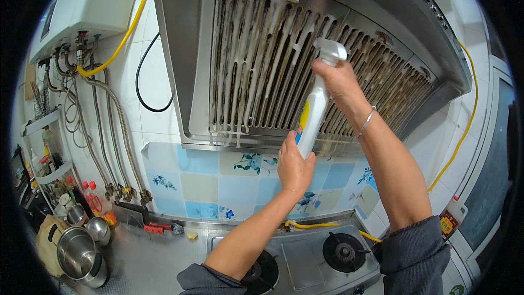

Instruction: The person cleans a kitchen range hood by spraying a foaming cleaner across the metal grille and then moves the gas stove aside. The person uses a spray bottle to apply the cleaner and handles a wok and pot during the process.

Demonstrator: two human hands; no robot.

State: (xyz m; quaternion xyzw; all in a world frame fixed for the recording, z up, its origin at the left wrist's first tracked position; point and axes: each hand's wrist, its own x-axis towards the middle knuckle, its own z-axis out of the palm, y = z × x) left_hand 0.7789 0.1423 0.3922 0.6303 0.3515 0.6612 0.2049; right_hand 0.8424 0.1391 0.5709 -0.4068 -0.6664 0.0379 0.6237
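Observation:
A white spray bottle point(314, 110) with a trigger head is held up in front of the range hood's slotted grease filter point(270, 65). My right hand point(342, 80) wraps the neck just below the spray head; the trigger itself is hidden. Lower down, my left hand point(295, 166) supports the bottle near its base. Whitish foam coats many of the filter's slats, thickest on the left half, and drips run over the lower lip of the steel range hood point(192, 90). Brown grease shows between the slats.
Below stands a two-burner gas stove point(303, 262) on a steel counter point(143, 254). A steel pot point(80, 254) and condiment bottles sit at left, under a water heater point(94, 4) with hanging pipes. A yellow hose point(470, 123) runs down the right wall beside a door point(487, 164).

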